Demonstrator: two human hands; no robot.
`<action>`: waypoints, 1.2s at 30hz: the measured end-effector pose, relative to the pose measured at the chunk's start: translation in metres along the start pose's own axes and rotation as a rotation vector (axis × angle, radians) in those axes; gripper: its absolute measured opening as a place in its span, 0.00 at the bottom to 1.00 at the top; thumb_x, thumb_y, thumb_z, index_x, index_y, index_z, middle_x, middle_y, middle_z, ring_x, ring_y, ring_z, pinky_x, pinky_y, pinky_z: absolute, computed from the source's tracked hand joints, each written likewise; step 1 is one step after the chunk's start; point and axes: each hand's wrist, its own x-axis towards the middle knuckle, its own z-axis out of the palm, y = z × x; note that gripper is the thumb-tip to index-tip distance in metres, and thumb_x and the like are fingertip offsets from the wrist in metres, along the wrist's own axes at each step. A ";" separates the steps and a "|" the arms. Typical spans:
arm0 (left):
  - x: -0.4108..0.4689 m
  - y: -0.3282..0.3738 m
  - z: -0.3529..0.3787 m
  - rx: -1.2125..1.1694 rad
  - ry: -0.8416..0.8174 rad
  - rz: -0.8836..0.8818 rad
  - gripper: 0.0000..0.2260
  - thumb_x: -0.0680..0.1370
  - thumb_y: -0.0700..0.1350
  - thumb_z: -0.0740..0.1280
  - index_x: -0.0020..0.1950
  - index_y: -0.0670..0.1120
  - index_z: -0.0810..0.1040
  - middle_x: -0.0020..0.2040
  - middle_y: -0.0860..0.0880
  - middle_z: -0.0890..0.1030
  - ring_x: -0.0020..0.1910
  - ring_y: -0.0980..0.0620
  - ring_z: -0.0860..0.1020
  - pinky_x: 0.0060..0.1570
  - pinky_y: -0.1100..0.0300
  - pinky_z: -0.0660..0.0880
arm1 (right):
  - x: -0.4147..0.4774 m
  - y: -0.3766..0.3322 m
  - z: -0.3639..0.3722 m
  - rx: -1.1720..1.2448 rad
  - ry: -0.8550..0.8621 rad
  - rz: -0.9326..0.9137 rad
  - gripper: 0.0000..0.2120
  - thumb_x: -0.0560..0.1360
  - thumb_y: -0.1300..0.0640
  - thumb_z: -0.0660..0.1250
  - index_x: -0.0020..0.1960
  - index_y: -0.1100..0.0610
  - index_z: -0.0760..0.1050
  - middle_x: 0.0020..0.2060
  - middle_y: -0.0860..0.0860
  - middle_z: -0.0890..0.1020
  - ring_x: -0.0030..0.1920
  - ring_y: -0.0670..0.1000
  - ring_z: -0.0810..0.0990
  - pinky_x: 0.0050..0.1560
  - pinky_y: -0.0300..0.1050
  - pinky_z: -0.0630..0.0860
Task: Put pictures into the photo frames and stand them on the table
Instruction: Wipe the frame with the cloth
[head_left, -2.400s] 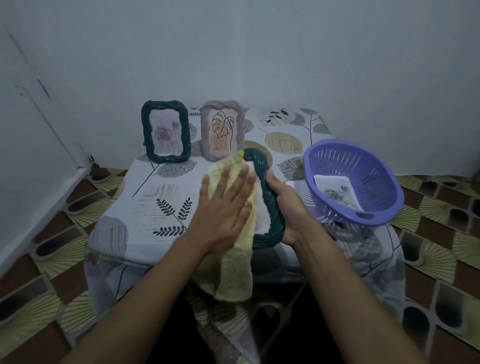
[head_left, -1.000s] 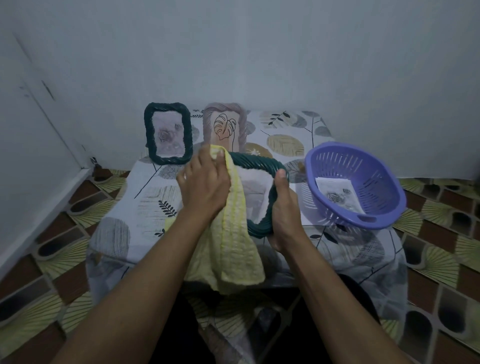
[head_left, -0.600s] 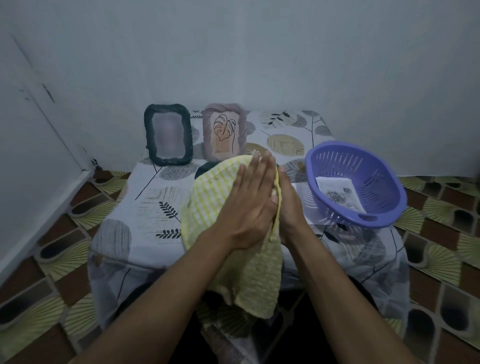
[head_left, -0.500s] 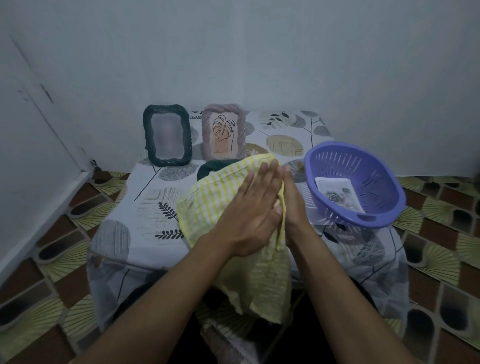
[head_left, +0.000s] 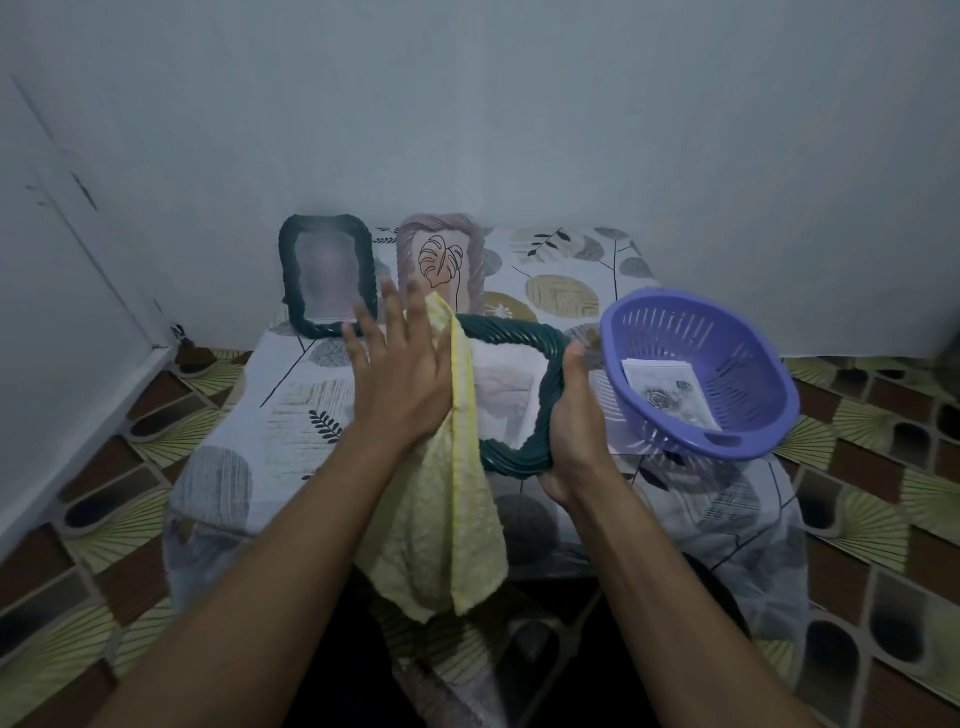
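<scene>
Nearest the camera, a yellow cloth (head_left: 447, 519) hangs down past the near edge of the table (head_left: 270, 415), its lower corner dangling over the dark gap in front. The left hand (head_left: 400, 374) lies flat and open against the cloth, fingers spread and pointing away, pressing it onto the left part of a dark green frame (head_left: 519, 395). The right hand (head_left: 571, 421) is closed round that frame's right rim, thumb on the front, holding it tilted above the table's front half. The frame's glass shows pale between cloth and rim.

Just right of the right hand sits a purple basket (head_left: 727, 447), tipped toward the camera, its near rim overhanging the table's right front edge; a printed picture (head_left: 665, 395) lies inside it. Left of the hands, the patterned tablecloth (head_left: 228, 467) is bare from the front edge back to the standing frames.

At the back left a second dark green frame (head_left: 327, 275) stands upright near the table's left edge, its picture blurred. Beside it, close but whether touching cannot be told, stands a pinkish frame (head_left: 441, 254) with a leaf line drawing. Right of that, the rear of the table is open up to the wall (head_left: 519, 104). Tiled floor (head_left: 857, 493) shows on both sides.
</scene>
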 end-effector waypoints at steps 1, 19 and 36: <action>0.000 0.007 0.000 -0.029 0.001 -0.049 0.29 0.82 0.59 0.38 0.80 0.48 0.35 0.80 0.44 0.34 0.78 0.39 0.34 0.75 0.39 0.35 | -0.002 0.001 0.003 -0.021 -0.008 -0.014 0.25 0.82 0.36 0.52 0.63 0.51 0.78 0.57 0.50 0.84 0.59 0.52 0.82 0.65 0.56 0.76; -0.001 0.005 0.002 -0.104 0.029 -0.016 0.24 0.83 0.59 0.39 0.79 0.63 0.38 0.81 0.53 0.38 0.80 0.46 0.39 0.74 0.37 0.36 | -0.001 -0.010 0.003 -0.043 0.042 -0.079 0.33 0.75 0.30 0.56 0.69 0.51 0.74 0.64 0.48 0.81 0.65 0.50 0.78 0.71 0.56 0.70; -0.011 0.033 0.005 -0.020 0.064 0.392 0.22 0.82 0.61 0.42 0.77 0.66 0.57 0.78 0.52 0.62 0.77 0.46 0.57 0.75 0.39 0.46 | -0.008 0.005 0.001 -0.133 0.048 -0.106 0.22 0.84 0.40 0.50 0.60 0.49 0.79 0.54 0.42 0.84 0.59 0.44 0.81 0.65 0.47 0.75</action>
